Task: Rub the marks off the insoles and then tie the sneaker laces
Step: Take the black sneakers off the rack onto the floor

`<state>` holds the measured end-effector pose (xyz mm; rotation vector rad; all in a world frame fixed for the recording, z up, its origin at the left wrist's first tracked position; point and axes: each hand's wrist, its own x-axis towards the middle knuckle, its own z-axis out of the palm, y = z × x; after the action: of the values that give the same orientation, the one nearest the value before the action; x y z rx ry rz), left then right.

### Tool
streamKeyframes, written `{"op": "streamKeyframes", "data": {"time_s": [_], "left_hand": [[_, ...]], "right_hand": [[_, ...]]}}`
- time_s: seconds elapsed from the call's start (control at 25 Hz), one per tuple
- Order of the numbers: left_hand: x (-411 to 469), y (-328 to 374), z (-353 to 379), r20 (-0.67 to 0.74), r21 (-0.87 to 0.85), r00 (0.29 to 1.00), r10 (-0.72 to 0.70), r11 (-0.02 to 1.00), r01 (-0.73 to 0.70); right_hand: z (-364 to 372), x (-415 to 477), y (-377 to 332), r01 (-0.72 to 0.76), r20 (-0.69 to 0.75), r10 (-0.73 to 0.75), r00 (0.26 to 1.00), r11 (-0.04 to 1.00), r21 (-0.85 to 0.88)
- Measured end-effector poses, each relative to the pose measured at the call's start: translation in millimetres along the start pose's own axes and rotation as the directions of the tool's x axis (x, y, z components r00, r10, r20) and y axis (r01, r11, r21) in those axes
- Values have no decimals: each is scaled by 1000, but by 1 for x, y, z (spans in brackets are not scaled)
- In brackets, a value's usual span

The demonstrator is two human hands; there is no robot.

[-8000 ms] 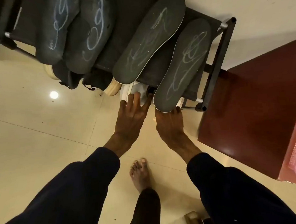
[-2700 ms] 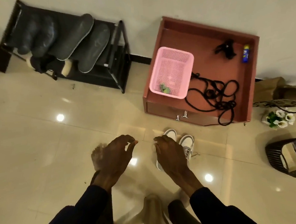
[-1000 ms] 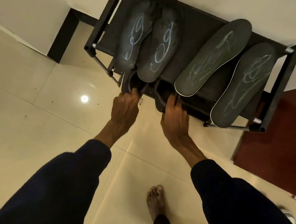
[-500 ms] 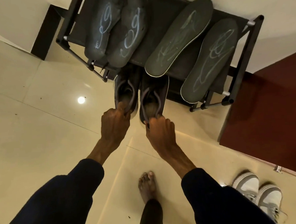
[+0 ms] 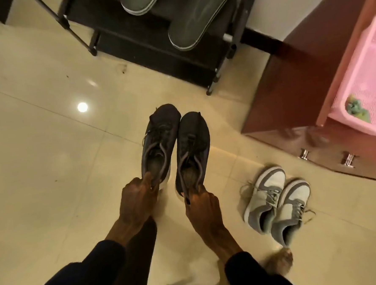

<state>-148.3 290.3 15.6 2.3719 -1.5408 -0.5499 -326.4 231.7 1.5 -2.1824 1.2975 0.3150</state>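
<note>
Glossy cream tiled floor (image 5: 40, 151), black shoe rack (image 5: 155, 49), red-brown cabinet (image 5: 290, 109), pink basket (image 5: 354, 66)

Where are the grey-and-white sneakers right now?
Head view, lower right: the grey-and-white sneakers stand side by side on the floor, in front of the red-brown drawer unit and right of the dark sneakers.

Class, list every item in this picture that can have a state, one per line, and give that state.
Left hand, grips the left dark sneaker by its heel.
Right hand, grips the right dark sneaker by its heel.
Grey-and-white sneakers, on the floor, laces untied.
Insoles, lying on the rack, faintly marked.
Pink basket, upright, something green inside.
Drawer, shut.
</note>
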Motion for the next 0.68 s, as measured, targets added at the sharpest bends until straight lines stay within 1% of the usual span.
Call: {"op": "streamKeyframes", "data": {"time_s": [0.08, 0.16, 0.2, 0.28, 0.32, 0.4, 0.44, 0.52, 0.68], "left_hand": [[-25, 10, 27, 45, 22, 999, -21, 1000, 20], [-43, 22, 51, 19, 89, 1000, -16, 996, 15], [-52, 32, 57, 33, 109, 999, -5, 994, 2], [-63, 52, 69, 9, 194, 998, 67, 979, -67], [-66, 58, 75, -3, 223, 997, 79, 972, -76], [-69, 65, 97, 29, 142, 997, 75, 987, -79], [-70, 65, 110, 67, 90, 996, 65, 993, -71], [-70, 61, 140, 92, 89, 993, 70, 993, -78], [-56, 75, 170, 119, 77, 978, 170, 981, -180]], "right_hand": [[17, -24, 21, -23, 12, 23, 1000, 1000, 4], [31, -45, 41, -43, 37, 43, 998, 999, 0], [35, -55, 49, -54, 53, 54, 997, 999, 5], [44, -69, 66, -73, 43, 72, 996, 997, 20], [50, -73, 74, -87, 43, 85, 995, 995, 44], [64, -77, 94, -125, 43, 122, 992, 988, 87], [71, -77, 103, -143, 41, 140, 989, 985, 101], [84, -75, 117, -186, 30, 183, 983, 972, 144], [106, -66, 136, -240, -9, 251, 968, 937, 252]]}}
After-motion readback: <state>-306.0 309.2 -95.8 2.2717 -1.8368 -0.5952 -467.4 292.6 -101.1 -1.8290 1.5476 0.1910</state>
